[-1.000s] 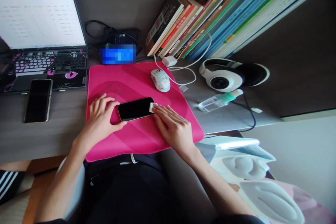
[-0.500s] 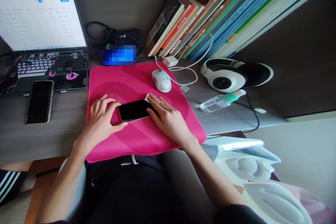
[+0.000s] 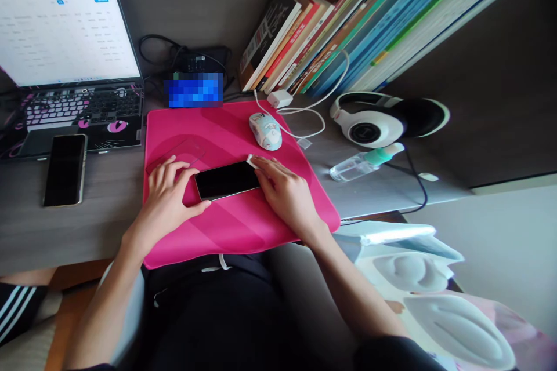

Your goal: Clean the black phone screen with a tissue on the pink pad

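A black-screened smartphone (image 3: 227,179) lies face up on the pink desk mat (image 3: 243,223). My left hand (image 3: 169,191) holds its left end, thumb at the lower edge and index finger at the upper left corner, the other fingers spread on the mat. At the phone's right end, my right hand (image 3: 285,191) presses a small white wipe (image 3: 250,159) under its fingers; most of the wipe is hidden. Beyond my left fingers lies a thin clear phone case or sheet (image 3: 187,153), hard to make out. A patterned mouse (image 3: 265,131) sits behind the phone.
At left stand an open laptop (image 3: 82,110) and a second phone (image 3: 65,170). Leaning books (image 3: 300,40) line the back. To the right are a white charger (image 3: 279,98) with cable, headphones (image 3: 374,127) and a clear spray bottle (image 3: 354,167). White moulded packaging (image 3: 456,324) lies lower right.
My right hand has slid to the right along the phone with the wipe, uncovering more of the screen. My left hand stays at the phone's left end. The view has shifted slightly.
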`<state>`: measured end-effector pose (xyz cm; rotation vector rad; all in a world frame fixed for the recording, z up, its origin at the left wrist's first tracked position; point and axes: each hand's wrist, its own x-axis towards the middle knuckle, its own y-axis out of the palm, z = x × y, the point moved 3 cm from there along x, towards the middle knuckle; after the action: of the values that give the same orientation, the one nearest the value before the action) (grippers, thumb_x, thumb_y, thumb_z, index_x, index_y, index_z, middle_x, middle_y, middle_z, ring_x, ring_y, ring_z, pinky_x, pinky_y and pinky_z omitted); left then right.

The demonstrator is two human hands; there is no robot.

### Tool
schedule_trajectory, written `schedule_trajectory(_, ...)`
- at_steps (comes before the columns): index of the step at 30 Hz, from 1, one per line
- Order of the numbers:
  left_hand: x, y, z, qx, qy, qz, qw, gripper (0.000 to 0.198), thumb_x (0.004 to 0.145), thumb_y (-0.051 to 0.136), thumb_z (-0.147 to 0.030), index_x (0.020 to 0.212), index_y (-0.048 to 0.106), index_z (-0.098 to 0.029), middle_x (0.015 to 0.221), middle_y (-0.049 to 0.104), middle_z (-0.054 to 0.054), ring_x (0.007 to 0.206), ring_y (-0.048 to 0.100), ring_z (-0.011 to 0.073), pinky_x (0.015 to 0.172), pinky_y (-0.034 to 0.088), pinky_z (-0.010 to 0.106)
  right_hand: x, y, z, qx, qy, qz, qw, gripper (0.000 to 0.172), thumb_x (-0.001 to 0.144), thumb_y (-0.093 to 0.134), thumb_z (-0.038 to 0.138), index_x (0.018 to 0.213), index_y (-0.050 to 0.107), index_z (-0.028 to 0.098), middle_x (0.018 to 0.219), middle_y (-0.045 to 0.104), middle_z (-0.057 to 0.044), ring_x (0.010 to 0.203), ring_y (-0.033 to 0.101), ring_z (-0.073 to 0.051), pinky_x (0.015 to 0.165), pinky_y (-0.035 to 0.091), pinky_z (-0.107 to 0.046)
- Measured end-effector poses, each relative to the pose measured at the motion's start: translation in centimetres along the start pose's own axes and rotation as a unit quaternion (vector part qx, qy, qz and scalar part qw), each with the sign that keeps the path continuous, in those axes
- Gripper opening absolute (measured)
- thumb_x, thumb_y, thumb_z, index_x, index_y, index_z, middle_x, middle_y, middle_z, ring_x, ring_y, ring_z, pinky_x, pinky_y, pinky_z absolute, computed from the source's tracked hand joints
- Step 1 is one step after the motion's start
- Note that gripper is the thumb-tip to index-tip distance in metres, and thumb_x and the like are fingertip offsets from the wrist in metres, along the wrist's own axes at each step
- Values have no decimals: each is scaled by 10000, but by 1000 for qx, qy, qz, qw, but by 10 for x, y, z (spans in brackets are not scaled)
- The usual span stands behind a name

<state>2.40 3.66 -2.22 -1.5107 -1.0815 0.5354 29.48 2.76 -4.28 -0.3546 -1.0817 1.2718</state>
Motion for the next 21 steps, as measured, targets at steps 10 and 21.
schedule_trajectory(10,0,1,0,-2,2,-6,1000,617,895,787,-512,1388,537,-237,1471,542,171,1527,385,413,1215,360,628,0,-20,-12,-15,28,-72,997,292,1031,544,202,1196,778,263,1065,843,-45,938,803,-255,788,587,-348)
schedule_trajectory(21,1,-9,-3,-20,39,14,999,586,914,750,-432,1399,488,-233,1525,507,159,1581,332,373,1271,324,589,4,-18,-9,-29,-23,-37,999,260,957,467,123,984,704,227,860,637,-58,822,609,-257,752,485,-380)
